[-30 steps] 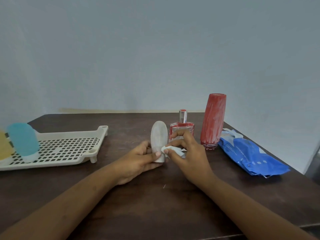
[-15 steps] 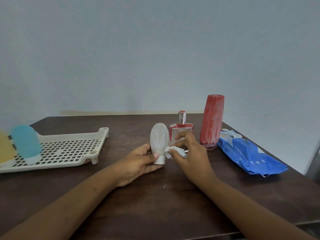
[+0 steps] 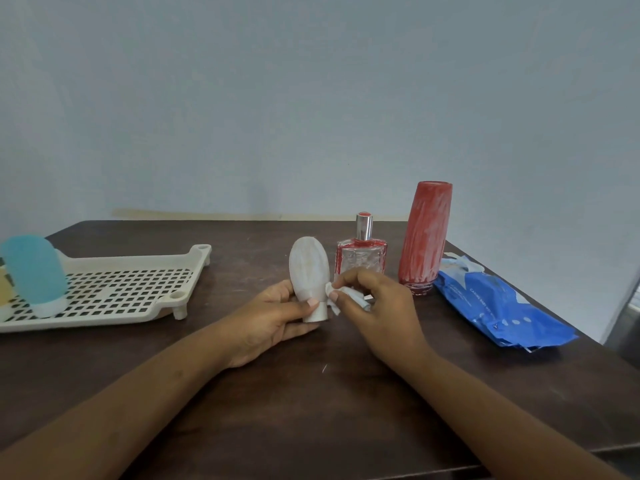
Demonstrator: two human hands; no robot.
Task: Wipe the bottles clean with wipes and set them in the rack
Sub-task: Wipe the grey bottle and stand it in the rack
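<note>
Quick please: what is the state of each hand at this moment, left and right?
Left hand: closed, gripping the white bottle near its cap end.
Right hand: closed, pinching a crumpled wipe against the bottle's cap end.

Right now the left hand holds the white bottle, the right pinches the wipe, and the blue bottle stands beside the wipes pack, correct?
No: the head view shows the blue bottle standing in the rack, far left. The left hand does hold the white bottle and the right hand pinches the wipe.
</note>
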